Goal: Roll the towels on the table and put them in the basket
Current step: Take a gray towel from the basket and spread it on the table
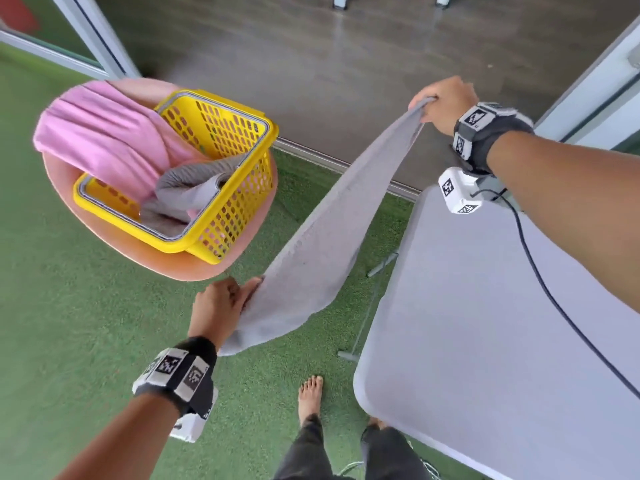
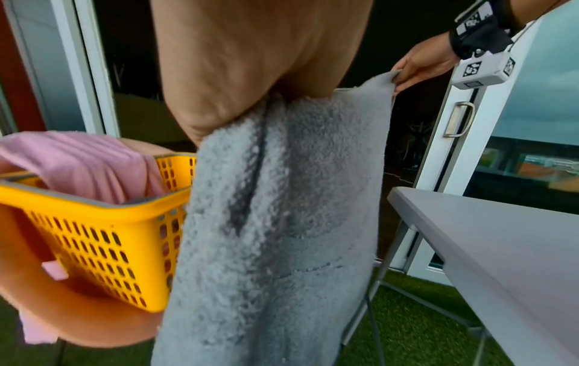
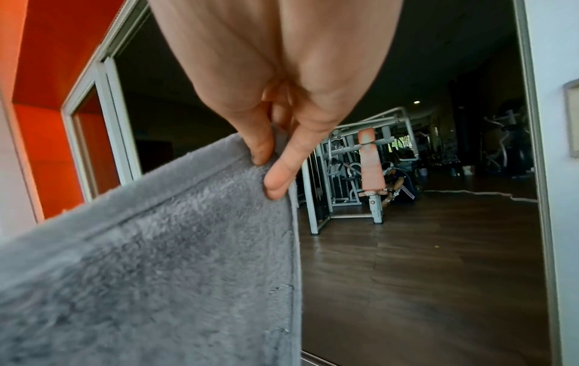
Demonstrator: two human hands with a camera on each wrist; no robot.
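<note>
Grey towel (image 1: 311,244) is off the table, stretched in the air between both hands over the green turf (image 1: 69,306). Right hand (image 1: 446,102) is up high, thumb and index finger pinching the top corner at the hem. Left hand (image 1: 221,299) is lower, fingers curled round the near corner; the exact grip can't be made out in the left wrist view, as the palm blocks it. The towel sags between them, unrolled.

Yellow basket (image 1: 221,216) sits on a pink chair (image 1: 138,251), left of the towel, with a pink towel (image 1: 104,140) draped over its rim and another grey towel (image 1: 187,195) inside. Grey table (image 1: 485,341) is to the right.
</note>
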